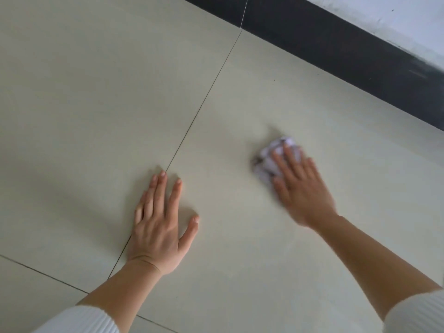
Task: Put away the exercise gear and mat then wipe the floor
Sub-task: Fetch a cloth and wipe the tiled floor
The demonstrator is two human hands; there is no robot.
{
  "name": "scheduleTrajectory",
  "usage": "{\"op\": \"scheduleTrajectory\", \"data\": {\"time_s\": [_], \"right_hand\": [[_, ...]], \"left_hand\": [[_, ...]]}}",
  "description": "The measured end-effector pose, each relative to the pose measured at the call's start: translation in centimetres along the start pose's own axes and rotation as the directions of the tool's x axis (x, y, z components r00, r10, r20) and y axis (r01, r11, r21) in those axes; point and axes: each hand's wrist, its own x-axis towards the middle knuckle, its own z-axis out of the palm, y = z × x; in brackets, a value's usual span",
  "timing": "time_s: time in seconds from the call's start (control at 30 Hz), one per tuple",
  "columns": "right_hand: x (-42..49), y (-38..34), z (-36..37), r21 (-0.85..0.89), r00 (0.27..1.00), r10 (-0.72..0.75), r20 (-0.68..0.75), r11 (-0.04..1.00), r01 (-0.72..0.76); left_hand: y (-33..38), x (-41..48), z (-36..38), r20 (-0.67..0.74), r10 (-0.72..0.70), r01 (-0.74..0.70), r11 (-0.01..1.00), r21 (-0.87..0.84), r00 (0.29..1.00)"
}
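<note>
The floor (101, 97) is pale beige tile with thin dark grout lines. My left hand (158, 222) lies flat on it, fingers straight and spread, over a grout line. My right hand (300, 186) presses straight fingers down on a crumpled white cloth (269, 162) on the tile to the right; the hand and cloth are motion-blurred. Most of the cloth is hidden under the palm. No exercise gear or mat is in view.
A dark skirting board (336, 51) runs diagonally across the upper right, with a white wall (396, 18) above it. Grout lines (206, 97) cross the tiles. White ribbed sleeves show at both lower corners.
</note>
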Motion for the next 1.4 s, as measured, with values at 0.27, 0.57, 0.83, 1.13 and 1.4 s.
{"op": "scheduleTrajectory", "data": {"time_s": [0.27,0.57,0.83,1.13,1.4], "right_hand": [[12.0,-1.9,-3.8,0.343,0.740,0.671,0.036,0.687,-0.640],[11.4,-13.1,-2.6,0.131,0.969,-0.248,0.007,0.961,0.245],[5.5,-0.7,-1.6,0.114,0.975,0.219,-0.035,0.970,-0.214],[2.8,-11.6,-0.3,0.208,0.979,0.203,-0.007,0.958,-0.197],[-8.9,-16.9,2.9,0.106,0.998,-0.064,0.029,0.993,0.061]], "left_hand": [[-0.1,0.0,0.0,-0.013,0.007,-0.007,1.000,0.009,1.000],[0.1,0.0,0.1,-0.019,-0.003,0.003,1.000,0.022,1.000],[-0.1,0.0,0.3,-0.040,0.020,-0.021,1.000,-0.020,0.999],[-0.7,-0.1,0.6,-0.092,0.053,-0.065,0.989,-0.131,0.994],[-4.6,-2.6,-0.9,0.000,0.093,-0.086,0.919,-0.384,0.996]]}}
